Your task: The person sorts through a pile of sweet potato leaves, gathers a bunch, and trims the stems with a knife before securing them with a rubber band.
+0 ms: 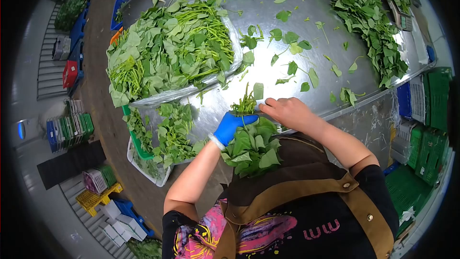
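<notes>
My left hand, in a blue glove, is wrapped round a bunch of leafy greens. The leaves hang toward my apron, and the cut-looking stem ends point away from me over the metal table. Close beside those stems is my bare right hand, its fingers curled in; what they grip, if anything, is hidden. A single leaf stands just beyond the stem ends. Ahead and to the left, a large heap of leafy greens lies on clear plastic, stems facing right.
Loose leaves are scattered over the metal table. A long row of greens runs along its right side, near a scale. More greens lie at left above a green crate. Green crates are stacked at right.
</notes>
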